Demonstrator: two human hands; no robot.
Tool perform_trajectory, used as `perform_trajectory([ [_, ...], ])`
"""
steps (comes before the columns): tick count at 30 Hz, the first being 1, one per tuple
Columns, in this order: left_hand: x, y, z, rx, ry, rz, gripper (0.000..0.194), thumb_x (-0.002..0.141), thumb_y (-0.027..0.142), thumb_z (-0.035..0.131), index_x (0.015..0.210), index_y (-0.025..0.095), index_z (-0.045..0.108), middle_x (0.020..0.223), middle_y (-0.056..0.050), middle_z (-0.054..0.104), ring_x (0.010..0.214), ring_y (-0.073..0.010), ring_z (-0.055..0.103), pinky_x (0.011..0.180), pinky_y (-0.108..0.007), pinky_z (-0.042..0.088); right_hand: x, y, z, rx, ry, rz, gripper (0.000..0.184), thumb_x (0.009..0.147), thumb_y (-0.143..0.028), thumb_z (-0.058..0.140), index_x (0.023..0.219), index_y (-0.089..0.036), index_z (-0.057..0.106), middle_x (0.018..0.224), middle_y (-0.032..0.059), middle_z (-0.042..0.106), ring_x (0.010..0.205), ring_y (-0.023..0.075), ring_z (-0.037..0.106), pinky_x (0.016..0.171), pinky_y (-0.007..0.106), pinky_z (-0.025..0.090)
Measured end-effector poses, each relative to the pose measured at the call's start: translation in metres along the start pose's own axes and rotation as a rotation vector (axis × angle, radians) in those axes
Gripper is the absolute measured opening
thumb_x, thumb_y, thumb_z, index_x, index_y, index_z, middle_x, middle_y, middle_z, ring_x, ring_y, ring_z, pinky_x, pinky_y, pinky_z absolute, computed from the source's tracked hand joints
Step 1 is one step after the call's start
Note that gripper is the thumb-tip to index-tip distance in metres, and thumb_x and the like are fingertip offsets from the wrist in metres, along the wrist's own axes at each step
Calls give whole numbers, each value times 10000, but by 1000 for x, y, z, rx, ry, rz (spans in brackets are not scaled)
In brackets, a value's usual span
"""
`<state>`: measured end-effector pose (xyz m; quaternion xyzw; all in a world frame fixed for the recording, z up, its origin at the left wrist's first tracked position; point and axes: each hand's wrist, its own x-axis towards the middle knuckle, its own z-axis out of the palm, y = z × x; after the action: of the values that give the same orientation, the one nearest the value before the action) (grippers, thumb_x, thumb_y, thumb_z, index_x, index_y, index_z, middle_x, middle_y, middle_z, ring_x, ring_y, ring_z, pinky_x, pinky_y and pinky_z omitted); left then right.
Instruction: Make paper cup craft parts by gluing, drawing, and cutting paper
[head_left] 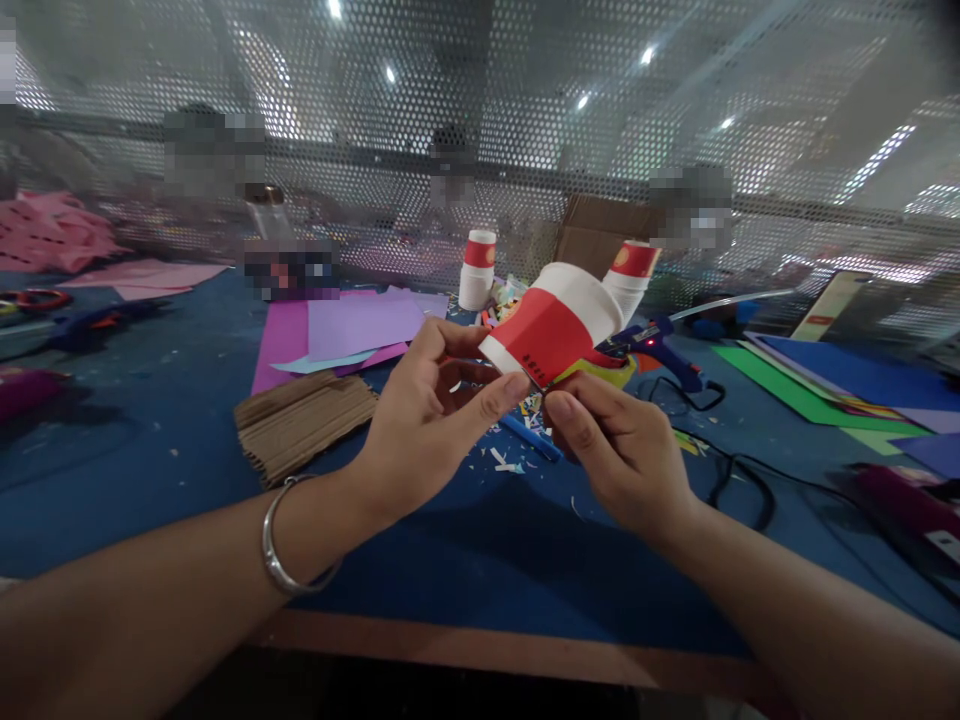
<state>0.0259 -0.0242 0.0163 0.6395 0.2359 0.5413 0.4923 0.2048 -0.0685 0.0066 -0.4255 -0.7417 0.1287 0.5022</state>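
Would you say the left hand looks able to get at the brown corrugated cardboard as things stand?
Probably yes, once freed: the left hand holds the red-and-white cup, but the corrugated cardboard lies close by, with nothing visible on top.

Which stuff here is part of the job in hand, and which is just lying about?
In hand:
- red-and-white paper cup, held by the left hand, right hand at its lower edge

Apparently lying about:
- corrugated cardboard
- purple paper
- green paper
- blue glue gun, untouched; may belong
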Motion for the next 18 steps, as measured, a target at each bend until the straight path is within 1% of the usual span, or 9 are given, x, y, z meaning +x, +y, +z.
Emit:
perform_trajectory([
  [2,0,0,0,-14,-6,-50,381,830,329,798,1061,173,537,1050,-59,668,924,-155,658,792,-288,565,0,0,1,15,-3,5,372,1030,-395,511,712,-201,506,557,-52,456,481,63,394,446,212,325],
  [4,0,-1,0,-10,-10,-51,389,827,342,799,1062,176,537,1057,-64,664,935,-166,655,792,-295,563,0,0,1,20,-7,15,378,1028,-403,512,707,-203,499,564,-50,451,489,68,391,449,219,325],
  [7,-3,-1,2,13,-16,0,353,835,325,789,1032,188,529,1055,-62,643,936,-170,646,782,-296,570,-1,1,1,35,-20,41,367,1022,-414,522,723,-203,505,568,-51,445,484,71,384,438,227,313],
  [9,-5,-2,3,21,-21,41,331,847,307,777,1029,198,523,1076,-61,634,954,-175,646,805,-305,577,-2,1,2,43,-23,50,363,1022,-419,521,730,-203,508,567,-52,439,478,72,378,433,232,305],
  [15,-10,-1,3,119,-32,173,313,878,267,749,1090,205,527,1089,-68,625,975,-183,647,850,-324,562,-4,1,4,65,-17,43,361,1024,-414,522,732,-203,504,570,-54,414,490,75,362,447,243,296],
  [18,-10,-5,0,181,-34,219,338,867,241,756,1120,210,534,1106,-73,614,989,-194,645,887,-349,558,-5,1,4,64,-19,53,361,1026,-412,522,732,-203,497,572,-56,410,490,71,355,449,241,293],
])
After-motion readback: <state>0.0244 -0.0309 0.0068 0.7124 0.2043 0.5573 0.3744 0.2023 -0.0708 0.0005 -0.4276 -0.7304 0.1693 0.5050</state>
